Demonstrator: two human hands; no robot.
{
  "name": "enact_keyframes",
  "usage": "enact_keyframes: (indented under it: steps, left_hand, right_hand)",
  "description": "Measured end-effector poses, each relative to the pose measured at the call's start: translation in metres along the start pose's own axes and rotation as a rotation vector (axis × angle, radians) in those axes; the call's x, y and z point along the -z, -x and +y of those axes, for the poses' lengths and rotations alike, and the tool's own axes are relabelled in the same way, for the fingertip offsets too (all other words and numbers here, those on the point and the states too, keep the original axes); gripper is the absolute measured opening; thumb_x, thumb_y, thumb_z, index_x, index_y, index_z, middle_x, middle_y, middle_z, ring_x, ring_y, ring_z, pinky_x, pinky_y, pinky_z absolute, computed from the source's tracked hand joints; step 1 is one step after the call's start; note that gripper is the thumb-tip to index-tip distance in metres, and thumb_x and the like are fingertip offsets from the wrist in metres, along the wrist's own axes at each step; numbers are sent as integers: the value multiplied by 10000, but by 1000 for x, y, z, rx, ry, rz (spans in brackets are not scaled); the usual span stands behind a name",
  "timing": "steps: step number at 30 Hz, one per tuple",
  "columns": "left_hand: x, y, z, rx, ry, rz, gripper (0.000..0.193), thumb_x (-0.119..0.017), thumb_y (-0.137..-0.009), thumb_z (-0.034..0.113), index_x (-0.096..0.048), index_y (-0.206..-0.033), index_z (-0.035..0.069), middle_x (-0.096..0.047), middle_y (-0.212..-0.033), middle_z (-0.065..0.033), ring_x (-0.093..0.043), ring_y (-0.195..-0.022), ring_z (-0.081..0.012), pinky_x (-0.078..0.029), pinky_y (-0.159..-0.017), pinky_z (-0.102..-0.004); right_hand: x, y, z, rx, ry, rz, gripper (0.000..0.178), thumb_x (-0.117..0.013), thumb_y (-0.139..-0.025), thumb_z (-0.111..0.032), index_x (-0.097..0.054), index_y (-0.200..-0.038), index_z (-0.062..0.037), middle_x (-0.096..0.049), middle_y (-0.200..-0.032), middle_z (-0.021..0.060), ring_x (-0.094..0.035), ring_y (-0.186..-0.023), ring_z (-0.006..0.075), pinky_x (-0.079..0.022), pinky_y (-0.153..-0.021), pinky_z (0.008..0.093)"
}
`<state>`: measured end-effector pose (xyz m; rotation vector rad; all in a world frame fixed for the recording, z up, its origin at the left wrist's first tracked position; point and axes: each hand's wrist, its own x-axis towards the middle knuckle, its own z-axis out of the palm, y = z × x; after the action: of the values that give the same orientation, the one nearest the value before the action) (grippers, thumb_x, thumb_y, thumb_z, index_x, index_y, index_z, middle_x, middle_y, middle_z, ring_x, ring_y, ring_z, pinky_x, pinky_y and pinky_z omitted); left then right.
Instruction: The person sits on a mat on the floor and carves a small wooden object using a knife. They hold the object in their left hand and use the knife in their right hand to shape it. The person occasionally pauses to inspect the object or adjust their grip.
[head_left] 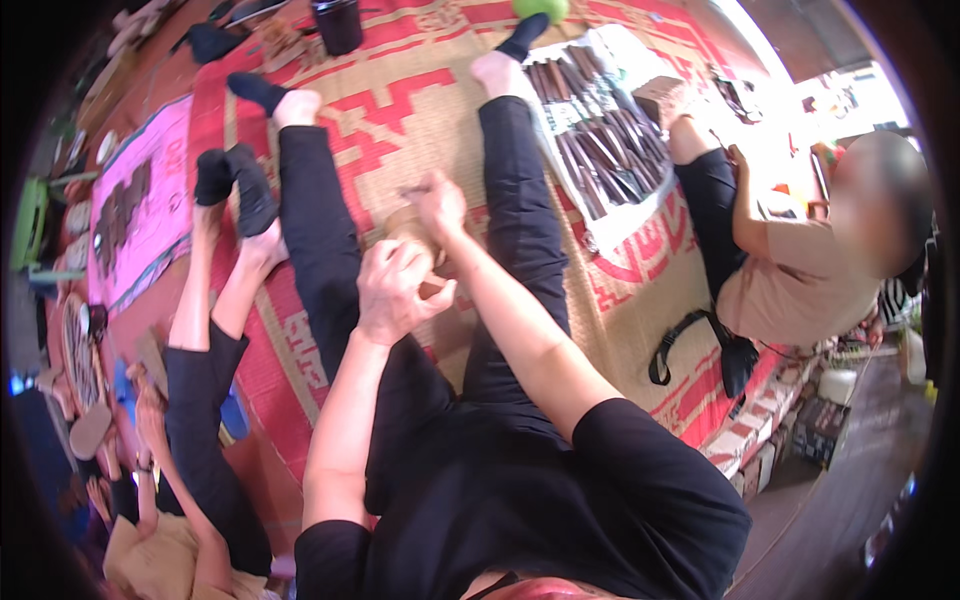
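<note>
Left hand (pixel 395 290) grip wraps a tan round object (pixel 412 232), seemingly wood; right hand (pixel 440 200) grip pinches its top.

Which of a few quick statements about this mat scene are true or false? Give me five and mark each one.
1. Both hands, left hand and right hand, are on a small tan object. True.
2. The person sits on a bare wooden floor. False: they sit on a red and tan woven mat.
3. Dark sticks lie on a white sheet. True.
4. The person wears white trousers. False: the trousers are black.
5. A green ball lies near the right foot. True.
</note>
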<state>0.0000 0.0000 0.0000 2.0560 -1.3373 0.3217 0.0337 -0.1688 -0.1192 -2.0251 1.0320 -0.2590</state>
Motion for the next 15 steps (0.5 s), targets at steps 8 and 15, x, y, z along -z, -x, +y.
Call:
enact_keyframes:
  steps: [8,15]
  left_hand:
    - [0,12,-8,-5,21,68,337,-796,-657,382,-640,-760,102,-612,-850,-40,-586,-904,-271,-519,-810,-390]
    - [15,13,-8,152,57,1,428,-767,-740,470,-653,-901,90,-614,-1027,-69,-539,-1111,-332,-415,-999,-483]
  right_hand:
    - [18,23,10,86,-499,-209,208,-774,-743,-158,-645,-812,-11,-692,-761,119,-648,-731,205,-502,-700,345]
    - [10,30,-9,204,-107,-49,345,-818,-765,-333,-627,-828,-52,-708,-800,195,-678,-809,410,-503,-742,497]
